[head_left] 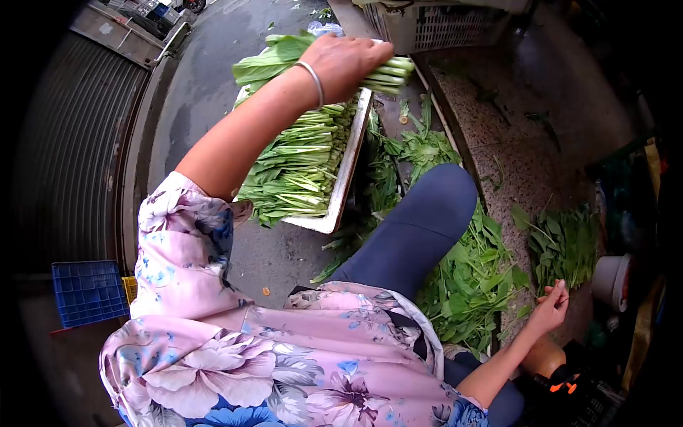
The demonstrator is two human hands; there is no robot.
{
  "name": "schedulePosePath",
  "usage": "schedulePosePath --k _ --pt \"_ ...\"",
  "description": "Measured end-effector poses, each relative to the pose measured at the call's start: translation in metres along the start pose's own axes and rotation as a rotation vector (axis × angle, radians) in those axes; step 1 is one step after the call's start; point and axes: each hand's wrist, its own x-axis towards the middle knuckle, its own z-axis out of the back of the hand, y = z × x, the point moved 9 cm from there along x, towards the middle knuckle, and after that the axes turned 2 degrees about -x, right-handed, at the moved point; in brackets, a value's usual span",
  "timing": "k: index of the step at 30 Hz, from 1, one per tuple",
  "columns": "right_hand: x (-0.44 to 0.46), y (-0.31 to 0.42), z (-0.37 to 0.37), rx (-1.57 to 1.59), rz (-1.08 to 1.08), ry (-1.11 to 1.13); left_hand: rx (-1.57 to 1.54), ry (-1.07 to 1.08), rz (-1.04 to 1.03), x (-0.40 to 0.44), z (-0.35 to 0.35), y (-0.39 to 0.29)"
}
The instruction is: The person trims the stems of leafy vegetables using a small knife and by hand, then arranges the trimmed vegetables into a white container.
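Observation:
My left hand (345, 67), with a bangle at its wrist, is wrapped round a bunch of leafy greens (274, 60), pale cut stems pointing right and leaves left. It is over the far end of a white foam box (338, 203), in which similar greens (299, 156) lie in tight rows. On the right, my right hand (551, 306) is closed with fingertips pressed together; whatever they may hold is too small to make out. Just beyond it, a heap of long-leaved greens (565, 245) lies on the stone ledge.
Loose leaves and trimmings (469, 277) spread beside my knee (434, 199) and along the ledge (491, 135). A white tub (610, 281) stands at the right. A blue crate (89, 292) is at the left by a rolling shutter (67, 156). A pale slotted crate (455, 28) stands at the far end.

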Motion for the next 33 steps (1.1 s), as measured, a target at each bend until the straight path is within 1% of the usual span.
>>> schedulePosePath --k 1,3,4,6,7,9,11,13,15,17,18,19,21,22,23,24,26,27,29,30,31,33 --pt "-0.003 -0.005 -0.003 0.001 -0.003 -0.001 0.070 0.073 0.048 -0.016 -0.025 0.024" --pt "-0.010 -0.013 -0.012 -0.106 -0.034 0.057 0.142 0.295 0.117 -0.045 -0.076 0.059" --pt "-0.013 -0.012 -0.015 -0.121 -0.050 0.061 0.141 0.297 0.111 -0.055 -0.089 0.067" --pt "-0.016 -0.004 -0.019 -0.127 -0.024 0.068 0.138 0.417 0.169 -0.067 -0.120 0.078" --pt "-0.019 0.000 -0.021 -0.126 0.008 0.086 0.132 0.420 0.160 -0.067 -0.129 0.078" --pt "-0.018 -0.007 -0.018 -0.153 0.007 0.090 0.141 0.346 0.202 -0.064 -0.135 0.084" --pt "-0.018 -0.014 -0.018 -0.174 0.007 0.095 0.107 0.347 0.213 -0.062 -0.158 0.094" --pt "-0.021 -0.022 -0.017 -0.184 -0.016 0.081 -0.129 0.294 0.258 -0.066 -0.177 0.100" --pt "-0.027 -0.036 -0.021 -0.172 -0.048 0.093 -0.184 0.215 0.300 -0.075 -0.194 0.112" --pt "-0.033 -0.045 -0.025 -0.158 -0.085 0.090 -0.216 0.213 0.321 -0.078 -0.195 0.113" --pt "-0.039 -0.044 -0.028 -0.200 -0.090 0.102 -0.223 0.241 0.301 -0.077 -0.193 0.112" --pt "-0.044 -0.042 -0.031 -0.242 -0.091 0.112 -0.228 0.304 0.278 -0.076 -0.190 0.109" --pt "-0.045 -0.047 -0.032 -0.238 -0.113 0.130 -0.231 0.318 0.174 -0.071 -0.179 0.107" --pt "-0.041 -0.052 -0.031 -0.252 -0.064 0.121 -0.196 0.358 0.156 -0.068 -0.173 0.106" --pt "-0.038 -0.054 -0.032 -0.263 -0.012 0.115 -0.193 0.354 0.162 -0.067 -0.169 0.107" --pt "-0.038 -0.049 -0.033 -0.257 -0.007 0.119 -0.215 0.367 0.143 -0.066 -0.168 0.107" --pt "-0.037 -0.049 -0.034 -0.191 -0.108 0.124 -0.262 0.350 0.119 -0.066 -0.166 0.108" --pt "-0.036 -0.050 -0.035 -0.184 -0.100 0.129 -0.285 0.371 0.134 -0.067 -0.157 0.101" --pt "-0.037 -0.055 -0.036 -0.211 -0.089 0.150 -0.201 0.277 0.163 -0.072 -0.145 0.099" --pt "-0.040 -0.054 -0.038 -0.210 -0.107 0.158 -0.146 0.360 0.267 -0.075 -0.138 0.095" --pt "-0.042 -0.052 -0.039 -0.208 -0.107 0.163 -0.144 0.362 0.271 -0.080 -0.138 0.086" --pt "-0.045 -0.050 -0.044 -0.242 -0.105 0.180 0.120 0.304 0.556 -0.096 -0.130 0.097"
